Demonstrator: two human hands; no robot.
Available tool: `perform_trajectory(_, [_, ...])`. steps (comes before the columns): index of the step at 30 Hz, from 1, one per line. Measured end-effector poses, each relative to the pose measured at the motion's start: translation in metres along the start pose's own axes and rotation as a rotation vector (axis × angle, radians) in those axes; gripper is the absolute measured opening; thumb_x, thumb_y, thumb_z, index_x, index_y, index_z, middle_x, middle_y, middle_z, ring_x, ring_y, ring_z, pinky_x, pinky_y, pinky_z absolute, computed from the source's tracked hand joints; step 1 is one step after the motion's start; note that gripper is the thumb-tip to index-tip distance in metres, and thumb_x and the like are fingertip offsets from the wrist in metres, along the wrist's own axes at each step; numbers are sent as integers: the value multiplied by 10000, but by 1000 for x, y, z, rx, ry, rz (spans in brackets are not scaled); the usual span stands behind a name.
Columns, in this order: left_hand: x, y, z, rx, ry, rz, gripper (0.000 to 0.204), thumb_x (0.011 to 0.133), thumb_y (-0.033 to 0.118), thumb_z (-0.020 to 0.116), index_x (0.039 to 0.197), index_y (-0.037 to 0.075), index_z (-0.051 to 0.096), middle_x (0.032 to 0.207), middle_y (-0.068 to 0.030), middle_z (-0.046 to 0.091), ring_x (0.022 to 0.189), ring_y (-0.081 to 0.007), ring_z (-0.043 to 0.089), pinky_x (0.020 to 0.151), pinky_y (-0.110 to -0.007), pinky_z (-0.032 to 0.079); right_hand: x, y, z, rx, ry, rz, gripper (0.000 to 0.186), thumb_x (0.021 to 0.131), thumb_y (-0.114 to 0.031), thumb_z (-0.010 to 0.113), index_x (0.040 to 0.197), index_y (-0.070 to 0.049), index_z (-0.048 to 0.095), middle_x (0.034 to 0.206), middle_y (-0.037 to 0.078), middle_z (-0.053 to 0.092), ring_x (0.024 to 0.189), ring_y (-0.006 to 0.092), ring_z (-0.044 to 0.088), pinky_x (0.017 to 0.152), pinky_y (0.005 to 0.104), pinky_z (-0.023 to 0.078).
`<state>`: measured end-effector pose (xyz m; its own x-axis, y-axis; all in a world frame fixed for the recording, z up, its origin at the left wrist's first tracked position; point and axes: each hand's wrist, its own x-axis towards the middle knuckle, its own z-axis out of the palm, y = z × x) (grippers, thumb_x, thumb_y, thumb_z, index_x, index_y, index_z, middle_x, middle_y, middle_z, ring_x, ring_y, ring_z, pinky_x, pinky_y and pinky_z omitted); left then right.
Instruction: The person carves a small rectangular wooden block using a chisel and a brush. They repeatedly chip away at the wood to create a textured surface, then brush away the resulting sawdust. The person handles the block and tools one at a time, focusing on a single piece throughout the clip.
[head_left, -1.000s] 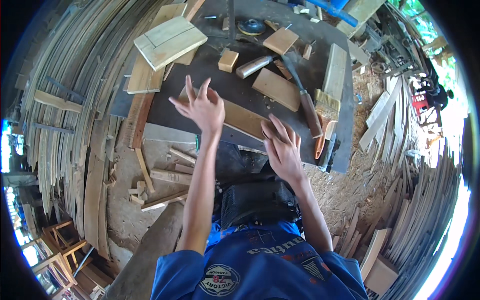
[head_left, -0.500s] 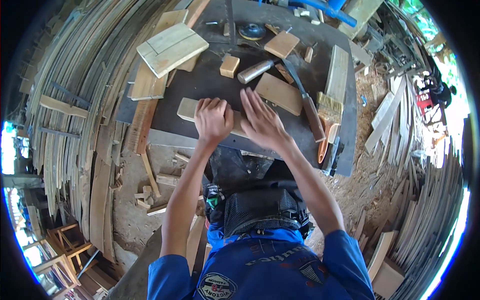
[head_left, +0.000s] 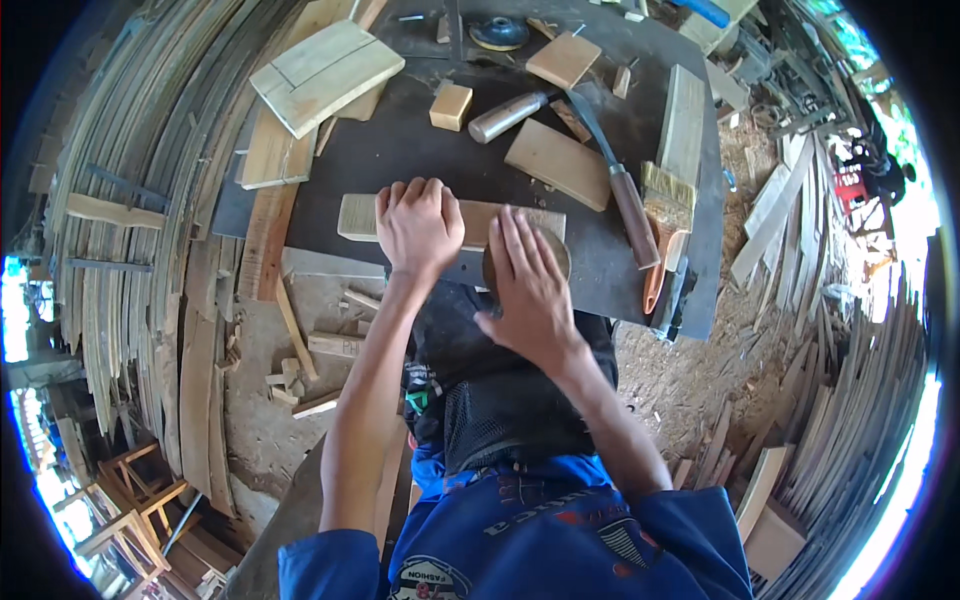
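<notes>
Head view: a wooden bar [head_left: 480, 222] lies along the near edge of a dark table [head_left: 345, 150]. The left hand [head_left: 418, 228] grips it, fingers curled together. The right hand [head_left: 530, 285] lies flat — fingers side by side, thumb apart — partly hiding a round brown disc [head_left: 558, 256] at the bar. Beyond: a small block [head_left: 451, 107], a flat board [head_left: 558, 165]; rightward, a brush [head_left: 668, 192].

At a dark workbench [head_left: 375, 162], a person's left hand [head_left: 420, 230] grips a pale wooden bar [head_left: 358, 217] at 11 o'clock; the right hand [head_left: 533, 290], fingers straight toward 1, lies over a round brown disc [head_left: 560, 262] overlapping the bar. A wooden block [head_left: 451, 107] sits at 12, a marked board [head_left: 328, 78] at 11, a brush [head_left: 669, 200] at 2
</notes>
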<state>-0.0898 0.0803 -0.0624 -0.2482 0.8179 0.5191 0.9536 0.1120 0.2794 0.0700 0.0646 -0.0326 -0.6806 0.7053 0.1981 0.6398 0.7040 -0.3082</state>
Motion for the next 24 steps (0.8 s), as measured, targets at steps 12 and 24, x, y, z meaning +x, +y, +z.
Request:
perform_trajectory(12, [0, 5, -8, 26, -56, 42, 149, 767, 135, 472, 660, 45, 525, 711, -115, 566, 699, -293, 528, 725, -413, 390, 26, 27, -7, 12, 74, 19, 941, 504, -188, 731, 1293, 63, 285, 1338, 206, 326, 1257, 298, 314, 1040, 372, 265])
perform_trajectory(24, [5, -7, -1, -13, -103, 114, 139, 755, 124, 477, 647, 47, 517, 697, -125, 556, 706, -300, 524, 716, -408, 384, 15, 2, 1, 23, 10, -15, 805, 552, -131, 696, 1271, 23, 370, 1341, 138, 354, 1252, 259, 329, 1036, 365, 260])
